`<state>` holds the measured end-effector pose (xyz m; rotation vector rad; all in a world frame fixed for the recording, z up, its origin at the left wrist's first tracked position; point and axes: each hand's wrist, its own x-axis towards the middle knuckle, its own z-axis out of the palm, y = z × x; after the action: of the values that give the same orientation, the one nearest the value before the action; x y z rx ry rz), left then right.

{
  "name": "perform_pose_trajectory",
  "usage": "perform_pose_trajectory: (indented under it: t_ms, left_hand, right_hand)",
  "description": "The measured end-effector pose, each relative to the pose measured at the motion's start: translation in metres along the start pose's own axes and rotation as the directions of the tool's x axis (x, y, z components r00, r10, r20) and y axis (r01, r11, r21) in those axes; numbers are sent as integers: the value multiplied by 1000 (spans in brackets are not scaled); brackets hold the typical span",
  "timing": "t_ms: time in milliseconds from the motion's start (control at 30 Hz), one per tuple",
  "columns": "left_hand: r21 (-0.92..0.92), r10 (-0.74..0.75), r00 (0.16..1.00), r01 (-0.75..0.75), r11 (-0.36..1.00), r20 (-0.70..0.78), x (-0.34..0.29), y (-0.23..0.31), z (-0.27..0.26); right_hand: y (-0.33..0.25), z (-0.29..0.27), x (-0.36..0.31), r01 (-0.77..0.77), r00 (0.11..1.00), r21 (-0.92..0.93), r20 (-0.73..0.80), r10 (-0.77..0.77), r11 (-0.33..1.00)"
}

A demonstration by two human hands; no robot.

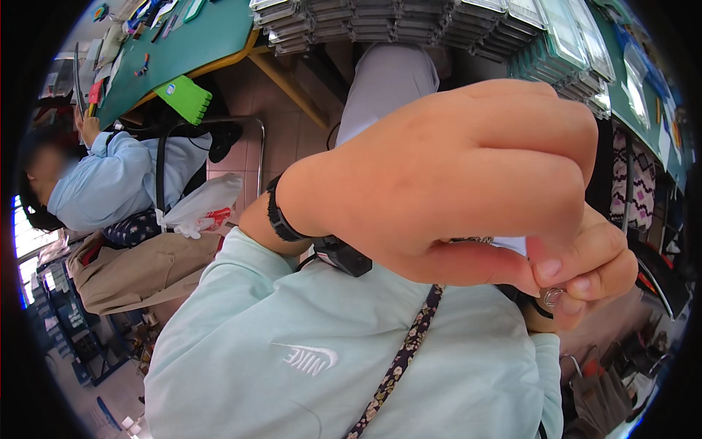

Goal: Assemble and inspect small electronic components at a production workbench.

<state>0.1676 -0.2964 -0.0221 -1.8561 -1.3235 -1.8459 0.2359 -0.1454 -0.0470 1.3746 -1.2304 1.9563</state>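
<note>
My left hand (453,175) is raised large in front of the camera, closed, its thumb and forefinger pinched together. Its fingertips meet those of my right hand (596,267), whose fingers are curled closed just beyond them. A small silvery metal ring or coil (554,297) shows between the fingers of my right hand; its exact kind is too small to tell. Whatever the left fingertips pinch is hidden. A black wristband (280,212) with a small black device (342,256) sits on my left wrist. Both hands are held above my lap, apart from the tables.
Stacked clear plastic trays (395,23) stand on the table ahead, with more trays (563,44) at the right. A green-topped table (197,44) is at the far left. A co-worker in a pale blue top (117,179) sits left, near a white plastic bag (205,205).
</note>
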Motion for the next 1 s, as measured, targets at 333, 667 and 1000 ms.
perform_pose_trajectory:
  t_ms: [333, 667, 1000]
  left_hand:
    - [-28, -120, 993, 120, 992, -9, 0, 4, -6]
    - [-102, -144, 989, 142, 985, -14, 0, 5, -7]
    - [-95, -96, 995, 96, 991, 9, 2, 7, -9]
  right_hand:
    - [-31, 6, 3, 73, 981, -643, 183, 61, 762]
    - [-28, 14, 3, 172, 971, -816, 234, 44, 552]
    - [-32, 16, 2, 150, 977, -840, 208, 54, 522]
